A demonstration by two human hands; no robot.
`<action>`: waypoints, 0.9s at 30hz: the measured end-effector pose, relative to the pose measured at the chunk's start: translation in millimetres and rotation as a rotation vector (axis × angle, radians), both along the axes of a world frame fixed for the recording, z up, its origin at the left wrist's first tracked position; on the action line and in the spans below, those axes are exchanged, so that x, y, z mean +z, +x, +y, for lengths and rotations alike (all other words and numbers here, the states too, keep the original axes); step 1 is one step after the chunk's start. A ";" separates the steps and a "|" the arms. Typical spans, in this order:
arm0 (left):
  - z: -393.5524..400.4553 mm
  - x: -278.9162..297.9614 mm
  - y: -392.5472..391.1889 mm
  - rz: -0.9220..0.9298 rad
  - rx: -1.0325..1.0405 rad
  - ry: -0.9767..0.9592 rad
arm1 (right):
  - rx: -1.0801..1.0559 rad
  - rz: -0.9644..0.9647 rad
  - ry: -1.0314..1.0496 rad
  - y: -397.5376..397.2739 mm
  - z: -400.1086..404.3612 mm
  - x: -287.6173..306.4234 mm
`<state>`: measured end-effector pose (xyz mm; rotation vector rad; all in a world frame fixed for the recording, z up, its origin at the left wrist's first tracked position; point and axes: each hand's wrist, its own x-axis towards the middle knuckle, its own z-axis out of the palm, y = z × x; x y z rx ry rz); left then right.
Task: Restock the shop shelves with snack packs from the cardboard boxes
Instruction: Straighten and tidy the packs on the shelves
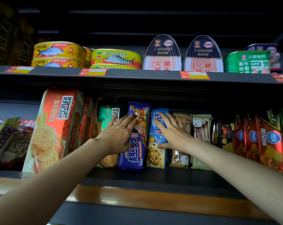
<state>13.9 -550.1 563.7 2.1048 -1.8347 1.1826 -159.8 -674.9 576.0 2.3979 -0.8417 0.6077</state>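
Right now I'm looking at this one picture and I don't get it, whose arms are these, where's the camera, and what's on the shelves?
There is no machine here. The camera sits on a person's head, looking forward and down, so the two bare arms are that person's own. The left hand lies with straight fingers on a dark blue cookie pack. The right hand lies flat on a light blue cookie pack beside it. Neither hand grips anything. Both packs stand on the lower shelf among other snack packs. The upper shelf carries fish tins and ham tins.

Two canned ham tins, two hands
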 end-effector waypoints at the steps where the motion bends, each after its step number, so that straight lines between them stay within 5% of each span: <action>1: 4.4 -1.4 1.8 0.003 -0.009 0.000 | 0.015 0.002 0.012 -0.7 3.6 0.9; 5: 25.3 -5.0 3.4 0.019 -0.087 -0.006 | 0.051 -0.066 0.182 8.8 25.8 -0.8; 14: 78.9 -23.0 21.5 -0.185 -0.129 -0.299 | 0.049 -0.097 0.095 43.3 72.2 -7.4; 19: 122.7 -31.3 53.5 -0.050 -0.047 -0.467 | 0.018 -0.124 0.130 44.1 97.2 -6.1; 27: 166.1 -50.8 95.7 0.176 -0.129 -0.420 | 0.133 -0.222 0.269 72.8 153.9 -19.7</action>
